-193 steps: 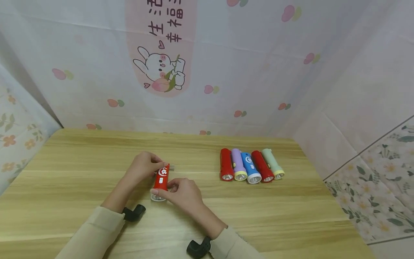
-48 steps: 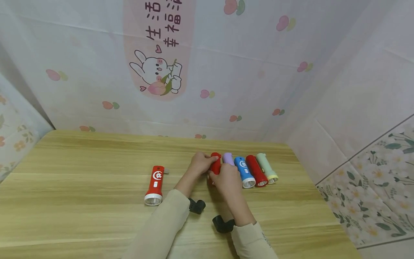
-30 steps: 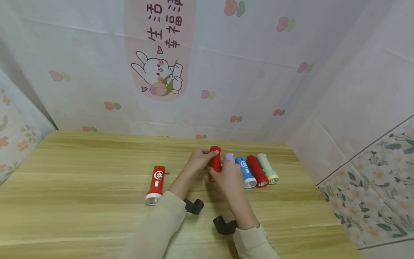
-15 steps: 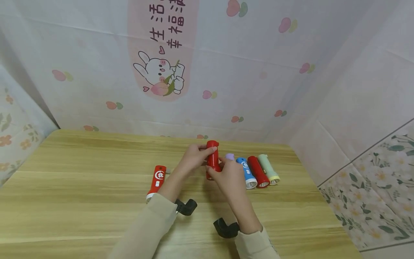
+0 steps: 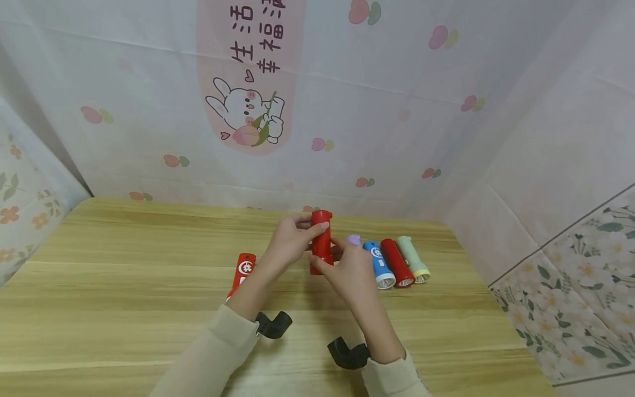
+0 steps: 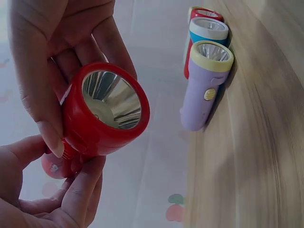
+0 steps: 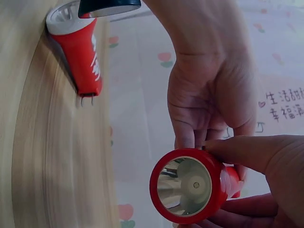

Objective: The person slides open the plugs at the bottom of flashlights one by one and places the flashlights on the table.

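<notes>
A plain red flashlight (image 5: 321, 237) is held up off the table between both hands. My left hand (image 5: 289, 240) grips its tail end, thumb across the body. With thumb and fingers, my right hand (image 5: 353, 270) pinches it near the lamp head. The clear lens and silver reflector (image 6: 114, 99) fill much of the left wrist view. On the table to the left lies another red flashlight (image 7: 80, 54) with a white head; two metal prongs stick out at its tail in the right wrist view. My left forearm partly covers it in the head view.
To the right, a purple flashlight (image 6: 202, 90), a blue one (image 5: 379, 266), a red one (image 5: 398, 263) and a mint green one (image 5: 413, 259) lie side by side. My right hand mostly hides the purple one in the head view. A printed curtain (image 5: 387, 110) hangs behind the wooden table (image 5: 124, 320).
Both hands were earlier on the white-headed red flashlight, which now lies released. They have since taken the plain red flashlight from the row's left end, lifted it and brought it slightly left.
</notes>
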The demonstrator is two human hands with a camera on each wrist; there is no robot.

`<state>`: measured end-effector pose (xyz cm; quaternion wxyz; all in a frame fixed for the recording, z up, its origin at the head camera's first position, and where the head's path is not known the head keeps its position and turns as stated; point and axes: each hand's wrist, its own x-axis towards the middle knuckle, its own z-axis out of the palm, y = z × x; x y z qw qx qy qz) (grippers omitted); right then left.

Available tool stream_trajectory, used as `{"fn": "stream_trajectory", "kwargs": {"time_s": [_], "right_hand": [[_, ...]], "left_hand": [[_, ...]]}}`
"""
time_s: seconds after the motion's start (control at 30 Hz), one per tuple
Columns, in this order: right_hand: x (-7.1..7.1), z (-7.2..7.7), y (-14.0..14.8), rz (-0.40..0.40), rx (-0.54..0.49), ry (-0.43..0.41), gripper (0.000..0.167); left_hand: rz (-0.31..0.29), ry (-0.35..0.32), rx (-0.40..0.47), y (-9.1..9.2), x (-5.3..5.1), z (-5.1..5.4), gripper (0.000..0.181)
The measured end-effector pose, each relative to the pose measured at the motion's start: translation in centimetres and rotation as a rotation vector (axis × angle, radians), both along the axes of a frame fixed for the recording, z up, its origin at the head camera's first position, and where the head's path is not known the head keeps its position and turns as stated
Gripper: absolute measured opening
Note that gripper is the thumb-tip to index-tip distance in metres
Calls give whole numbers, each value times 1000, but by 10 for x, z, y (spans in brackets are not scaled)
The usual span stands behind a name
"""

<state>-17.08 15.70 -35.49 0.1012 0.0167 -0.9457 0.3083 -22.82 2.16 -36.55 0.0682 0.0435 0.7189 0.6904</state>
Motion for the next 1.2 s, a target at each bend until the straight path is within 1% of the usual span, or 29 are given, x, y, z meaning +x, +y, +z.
{"fn": "stream_trajectory", "kwargs": {"time_s": [0.13,0.33,0.53,0.63,0.83,1.03,1.2], "right_hand": [[2,2,-2,15,-17,-2,57],[4,4,-5,38,-36,-7,52],[7,6,-8,65,-61,-8,47],[8,6,-9,80,-89,-7,46],[8,4,-11,94,-151,-15,47],[10,3,-14,114,-196,-7,45],[13,4,-16,121,-200,0,46]], "left_hand": [[20,22,-40,-5,6,4,55],[26,60,-84,-11,15,7,60],[20,78,-108,-18,23,10,55],[12,96,-108,-21,27,11,53],[5,116,-80,-27,36,16,53],[-3,133,-75,-33,40,16,51],[-4,155,-97,-37,44,17,51]]}}
